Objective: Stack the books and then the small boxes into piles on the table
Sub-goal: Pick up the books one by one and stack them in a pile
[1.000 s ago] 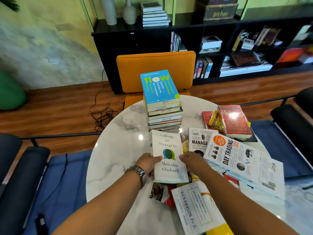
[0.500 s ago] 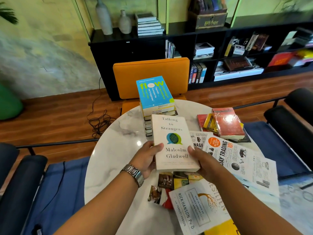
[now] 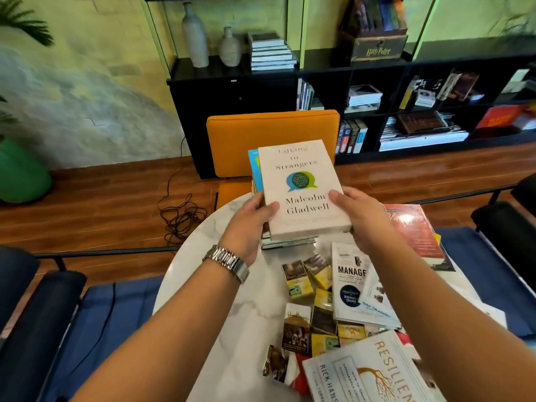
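I hold a white "Talking to Strangers" book (image 3: 301, 187) in both hands, over the stack of books (image 3: 285, 242) at the far side of the round marble table (image 3: 208, 274). My left hand (image 3: 252, 220) grips its left edge and my right hand (image 3: 358, 216) its right edge. The blue "Flow" book (image 3: 254, 169) on top of the stack peeks out behind it. Loose books lie on the right: a white "Manage" book (image 3: 349, 288), a red book (image 3: 412, 230) and the white "Resilient" book (image 3: 374, 375). Several small yellow and brown boxes (image 3: 313, 309) are scattered in the middle.
An orange chair (image 3: 272, 132) stands behind the table, in front of a black bookshelf (image 3: 232, 94). Dark blue chairs flank the table on the left (image 3: 43, 309) and right (image 3: 499, 227). A black cable (image 3: 181, 216) lies coiled on the wooden floor.
Both hands lifted the white book off the table and carried it away from me, up over the stack, so it now covers most of the blue book.
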Demonstrator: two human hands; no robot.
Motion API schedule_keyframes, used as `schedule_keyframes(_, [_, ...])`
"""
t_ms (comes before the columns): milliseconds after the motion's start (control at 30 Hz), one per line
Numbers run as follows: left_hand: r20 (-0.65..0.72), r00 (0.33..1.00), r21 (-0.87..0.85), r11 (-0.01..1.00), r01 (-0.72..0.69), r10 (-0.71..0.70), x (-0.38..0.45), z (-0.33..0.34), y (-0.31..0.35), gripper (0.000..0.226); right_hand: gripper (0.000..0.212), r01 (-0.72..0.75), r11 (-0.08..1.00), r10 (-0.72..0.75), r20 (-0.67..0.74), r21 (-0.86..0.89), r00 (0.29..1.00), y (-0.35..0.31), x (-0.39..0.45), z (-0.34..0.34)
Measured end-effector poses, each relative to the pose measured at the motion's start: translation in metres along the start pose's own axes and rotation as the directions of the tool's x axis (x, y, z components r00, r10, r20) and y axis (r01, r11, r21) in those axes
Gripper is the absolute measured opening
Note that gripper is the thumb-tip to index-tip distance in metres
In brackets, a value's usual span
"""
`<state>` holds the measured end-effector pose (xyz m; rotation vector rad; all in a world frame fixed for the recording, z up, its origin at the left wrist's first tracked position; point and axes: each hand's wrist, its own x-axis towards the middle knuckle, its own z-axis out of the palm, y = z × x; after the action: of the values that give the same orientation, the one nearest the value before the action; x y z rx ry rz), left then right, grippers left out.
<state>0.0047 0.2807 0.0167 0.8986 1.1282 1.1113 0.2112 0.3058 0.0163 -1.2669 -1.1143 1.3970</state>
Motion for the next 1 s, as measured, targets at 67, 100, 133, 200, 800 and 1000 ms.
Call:
schedule_keyframes(67, [-0.055, 0.998, -0.003, 1.000, 0.016, -0.016, 0.016, -0.004, 0.015, 0.031, 0.020, 0.010, 0.998, -0.010, -0.009, -0.060, 1.000, -0.012, 0.027, 0.010])
schedule_keyframes(100, [-0.072, 0.997, -0.006, 1.000, 0.030, -0.030, 0.025, -0.005, 0.021, 0.029, 0.021, 0.006, 0.996, -0.008, -0.013, -0.086, 1.000, -0.017, 0.041, 0.014])
schedule_keyframes(133, [-0.092, 0.995, -0.001, 0.999, 0.046, -0.046, 0.033, -0.006, 0.027, 0.028, 0.020, -0.002, 0.994, 0.000, -0.012, -0.112, 1.000, -0.022, 0.053, 0.017])
schedule_keyframes(200, [-0.145, 0.987, -0.001, 0.998, 0.068, -0.067, 0.050, -0.009, 0.035, 0.031, 0.016, -0.028, 0.987, 0.028, 0.002, -0.160, 1.000, -0.030, 0.078, 0.023])
schedule_keyframes(800, [-0.266, 0.961, 0.269, 0.952, 0.148, -0.074, 0.109, -0.020, 0.015, 0.031, 0.013, -0.151, 0.947, 0.147, -0.035, -0.283, 0.989, -0.003, 0.140, 0.032])
schedule_keyframes(1000, [-0.294, 0.955, 0.414, 0.898, 0.150, -0.024, 0.109, -0.013, 0.007, 0.041, 0.018, -0.175, 0.928, 0.176, -0.026, -0.328, 0.984, -0.002, 0.141, 0.028])
